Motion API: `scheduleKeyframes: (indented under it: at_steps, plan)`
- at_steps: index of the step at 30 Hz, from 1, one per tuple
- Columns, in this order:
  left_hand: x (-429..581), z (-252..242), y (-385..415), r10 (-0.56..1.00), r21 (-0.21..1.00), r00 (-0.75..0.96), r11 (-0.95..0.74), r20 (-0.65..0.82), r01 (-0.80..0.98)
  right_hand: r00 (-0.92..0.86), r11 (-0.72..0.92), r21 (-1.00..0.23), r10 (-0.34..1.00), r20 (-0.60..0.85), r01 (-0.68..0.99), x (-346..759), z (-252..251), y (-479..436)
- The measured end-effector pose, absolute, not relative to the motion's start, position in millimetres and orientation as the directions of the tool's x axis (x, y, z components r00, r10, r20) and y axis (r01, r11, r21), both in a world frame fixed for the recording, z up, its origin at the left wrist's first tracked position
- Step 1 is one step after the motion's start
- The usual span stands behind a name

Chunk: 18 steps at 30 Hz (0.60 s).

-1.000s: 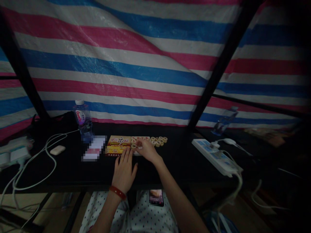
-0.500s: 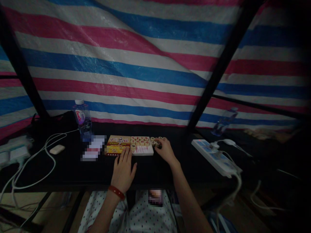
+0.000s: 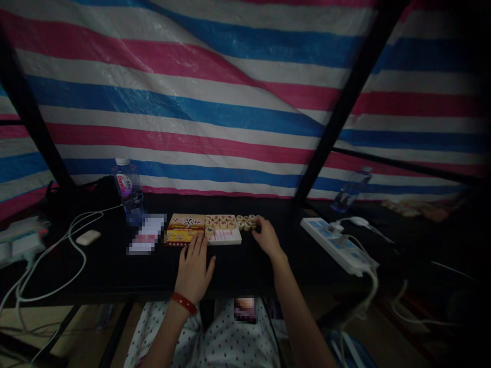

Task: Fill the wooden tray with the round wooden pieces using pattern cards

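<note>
My left hand (image 3: 194,268) lies flat, fingers stretched out and thumb apart, its fingertips resting on the front right part of a brown and yellow Chinese chess box (image 3: 185,224). Against the box's right side sits a white tray (image 3: 241,240). Round Chinese chess pieces with red marks (image 3: 220,222) fill its back, and one dark-marked piece (image 3: 209,231) stands at its front left. Right of the tray, more dark-marked pieces (image 3: 241,223) stand grouped on the black table. My right hand (image 3: 267,238) has its thumb and bent fingers closed round a piece at that group's right end.
A water bottle (image 3: 129,194) and a blurred-out paper (image 3: 148,234) are left of the box. Nearby lie a small white case (image 3: 88,237) and looping white cables (image 3: 85,255). A power strip (image 3: 333,246) and another bottle (image 3: 351,190) stand at the right.
My right hand has shifted slightly right, off the top of the grouped pieces to their right end, so more of them show. My left hand stays on the box. The view has turned slightly.
</note>
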<state>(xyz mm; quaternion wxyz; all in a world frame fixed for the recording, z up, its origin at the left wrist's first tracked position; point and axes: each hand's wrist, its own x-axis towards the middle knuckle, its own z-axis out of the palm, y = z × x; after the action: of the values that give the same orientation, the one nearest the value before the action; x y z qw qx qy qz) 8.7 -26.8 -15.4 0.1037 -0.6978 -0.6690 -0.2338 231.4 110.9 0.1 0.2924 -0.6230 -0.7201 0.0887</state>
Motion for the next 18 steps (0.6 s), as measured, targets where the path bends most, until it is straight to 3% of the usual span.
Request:
scheduleKeyframes:
  at_steps: [8,18]
  plan:
    - [9,-17,-27,0.879,0.165,-0.005,-0.084,0.478,0.983,0.013,0.151,-0.611,0.967,0.255,0.777,232,4,109]
    - [10,-16,-27,0.884,0.159,-0.007,-0.076,0.467,0.984,0.165,0.002,-0.576,0.957,0.238,0.817,233,12,102]
